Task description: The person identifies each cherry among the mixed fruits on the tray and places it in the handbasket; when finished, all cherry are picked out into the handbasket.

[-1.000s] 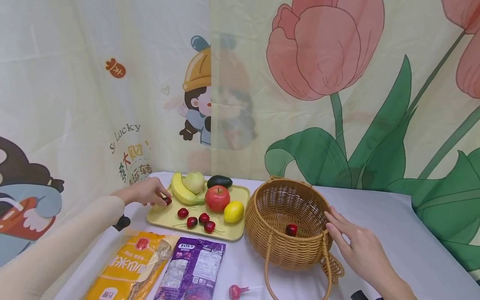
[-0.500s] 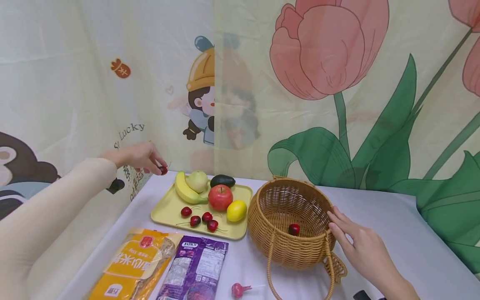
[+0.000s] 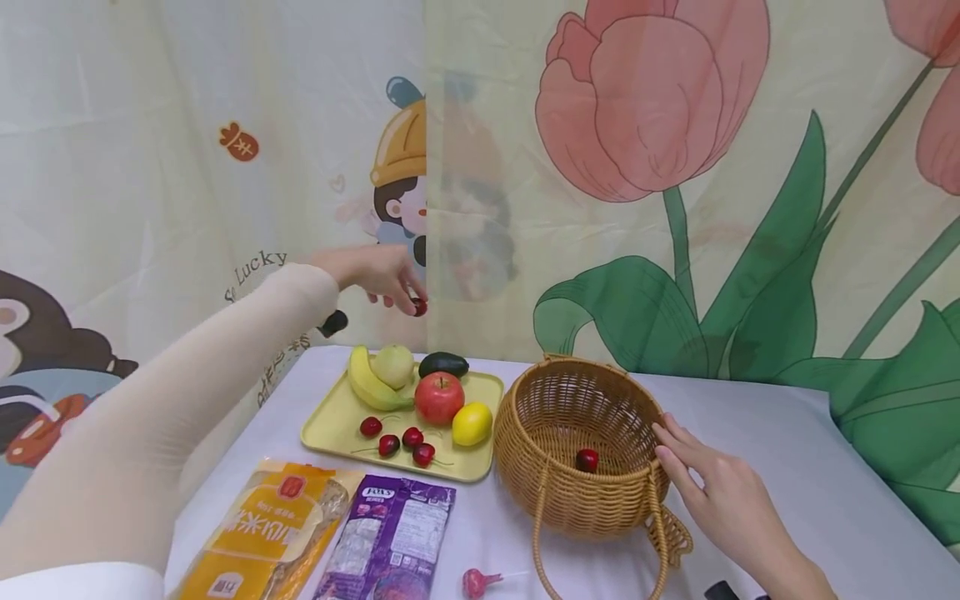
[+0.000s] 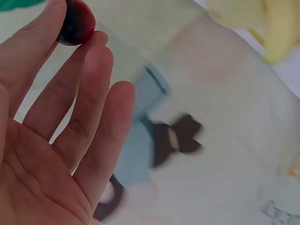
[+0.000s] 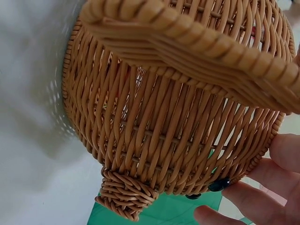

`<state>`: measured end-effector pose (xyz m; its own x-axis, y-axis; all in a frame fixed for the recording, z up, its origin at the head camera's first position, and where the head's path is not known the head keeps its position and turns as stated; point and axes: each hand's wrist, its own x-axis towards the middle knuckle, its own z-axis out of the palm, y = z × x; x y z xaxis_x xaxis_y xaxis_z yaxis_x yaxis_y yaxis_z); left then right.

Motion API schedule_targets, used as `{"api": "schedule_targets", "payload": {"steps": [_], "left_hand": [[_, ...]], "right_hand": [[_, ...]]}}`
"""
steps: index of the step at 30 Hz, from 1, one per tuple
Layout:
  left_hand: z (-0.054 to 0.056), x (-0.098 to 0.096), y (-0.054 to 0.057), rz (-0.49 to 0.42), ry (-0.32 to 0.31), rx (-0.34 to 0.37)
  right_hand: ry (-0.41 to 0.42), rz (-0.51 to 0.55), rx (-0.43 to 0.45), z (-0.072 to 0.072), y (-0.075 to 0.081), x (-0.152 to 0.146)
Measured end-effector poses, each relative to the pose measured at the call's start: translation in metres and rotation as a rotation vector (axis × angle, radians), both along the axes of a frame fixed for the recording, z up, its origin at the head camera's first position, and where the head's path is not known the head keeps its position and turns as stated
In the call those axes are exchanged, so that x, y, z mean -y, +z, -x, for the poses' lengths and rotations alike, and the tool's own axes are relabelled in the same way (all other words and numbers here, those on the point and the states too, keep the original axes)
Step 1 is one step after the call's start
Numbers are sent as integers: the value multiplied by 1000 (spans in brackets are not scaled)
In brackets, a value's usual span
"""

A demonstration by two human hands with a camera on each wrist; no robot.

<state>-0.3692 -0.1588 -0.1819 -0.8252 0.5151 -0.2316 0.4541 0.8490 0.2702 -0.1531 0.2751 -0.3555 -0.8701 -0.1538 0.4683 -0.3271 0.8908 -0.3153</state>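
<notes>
My left hand (image 3: 382,273) is raised above the back of the tray, pinching a dark red cherry (image 3: 419,307) between thumb and fingertips. In the left wrist view the cherry (image 4: 77,22) sits at the fingertips, while the other fingers stretch out free. A round wicker basket (image 3: 592,504) stands right of the tray with one cherry (image 3: 587,460) inside. My right hand (image 3: 727,492) rests its extended fingers against the basket's right rim. Several cherries (image 3: 388,446) with stems lie on the front part of the yellow tray (image 3: 330,429).
Behind those cherries the tray bears a banana (image 3: 370,383), a pale round fruit (image 3: 393,365), an avocado (image 3: 443,364), an apple (image 3: 439,398) and a lemon (image 3: 472,424). In front lie an orange packet (image 3: 255,533), a purple packet (image 3: 390,537) and a pink lollipop (image 3: 476,582).
My left hand has lifted the cherry off the tray's left side, up and then rightward over the tray. The right hand stays at the basket rim.
</notes>
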Motion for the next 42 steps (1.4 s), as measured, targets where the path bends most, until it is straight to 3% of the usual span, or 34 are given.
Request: {"api": "schedule_targets", "payload": {"steps": [5, 11, 19, 27, 36, 39, 42], "left_hand": [[1, -64, -5, -12, -102, 34], [-4, -135, -17, 42, -225, 92], [-18, -205, -40, 54, -368, 155], [-23, -239, -79, 19, -402, 224], [-27, -255, -123, -14, -391, 287], [-26, -258, -134, -12, -399, 305], [-26, -259, -138, -17, -398, 313]], "right_hand": [[3, -2, -5, 1, -2, 0], [-2, -8, -8, 0, -2, -1], [-1, -10, -18, 0, -3, -1], [-8, -10, -20, 1, -2, -2], [-9, -14, 8, 2, 0, -1], [-12, -13, 10, 1, 0, -1], [-12, -8, -5, 1, -2, -2]]}}
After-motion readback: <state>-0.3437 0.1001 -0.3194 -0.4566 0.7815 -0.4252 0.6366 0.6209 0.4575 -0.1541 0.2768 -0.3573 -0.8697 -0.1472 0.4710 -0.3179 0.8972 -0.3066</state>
